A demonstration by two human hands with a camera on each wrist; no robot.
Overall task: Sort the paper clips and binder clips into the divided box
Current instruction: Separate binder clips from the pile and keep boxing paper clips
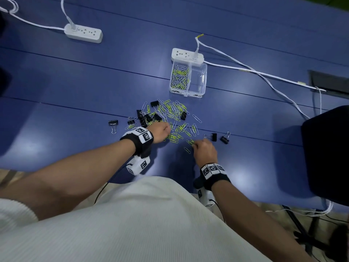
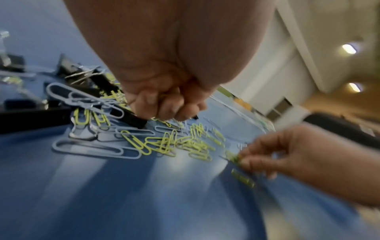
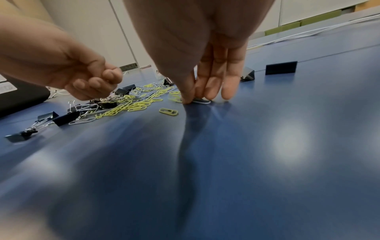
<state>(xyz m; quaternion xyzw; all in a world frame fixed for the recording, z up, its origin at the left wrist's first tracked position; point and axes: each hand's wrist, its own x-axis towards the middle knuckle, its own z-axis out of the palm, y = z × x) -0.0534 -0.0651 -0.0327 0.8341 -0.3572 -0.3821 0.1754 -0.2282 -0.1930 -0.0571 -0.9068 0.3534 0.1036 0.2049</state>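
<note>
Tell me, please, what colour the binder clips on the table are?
Black bodies with silver wire handles; the binder clips show best in the head view.

Two hands: left hand (image 1: 162,132), right hand (image 1: 204,151). Two marker-covered wrist bands (image 1: 139,138), one behind each hand.

One divided box (image 1: 203,80), well beyond both hands, with two compartments.

Paper clips (image 1: 172,110) by the dozen, too many to count, in two colours, yellow-green and pale silver-grey: one loose heap beyond and between the hands, another mass in the box compartment on the left hand's side, a few at the right hand's fingertips.

Binder clips (image 1: 113,122), black: about nine in sight. Two just beyond the right hand, to its outer side; two out past the left hand's outer side; some five mixed into the heap, exact number unclear.

Two white power strips (image 1: 83,33), far beyond the hands.
</note>
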